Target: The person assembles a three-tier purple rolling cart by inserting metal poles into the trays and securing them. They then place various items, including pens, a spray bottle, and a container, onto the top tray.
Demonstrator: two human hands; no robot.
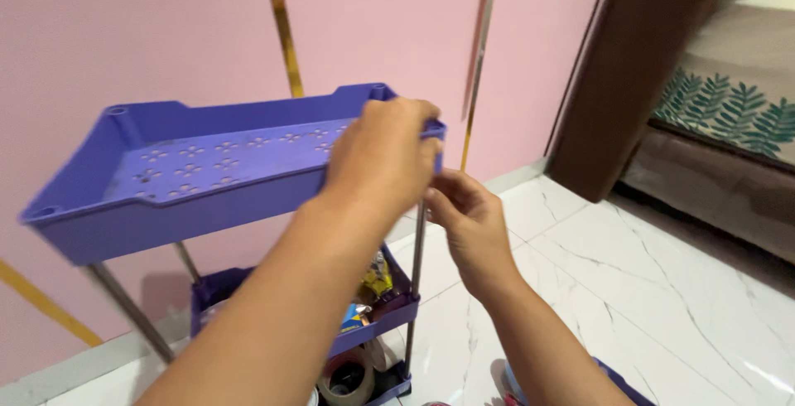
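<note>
A purple plastic rack stands against a pink wall. Its top tray (pixel 124 207) has a perforated floor and is empty. My left hand (pixel 381 157) grips the tray's right front corner from above. Just below that corner my right hand (pixel 468 224) pinches the top of a thin metal pole (pixel 416 277), which runs down to the lower tray (pixel 389 311). The corner socket itself is hidden under my left hand.
The lower tray holds small packets; a roll of brown tape (pixel 346 379) lies on the bottom shelf. Other metal poles (pixel 128 311) slant at the left. White marble floor (pixel 662 290) spreads right, toward a brown door frame (pixel 629 74) and a leaf-patterned bed cover (pixel 729 108).
</note>
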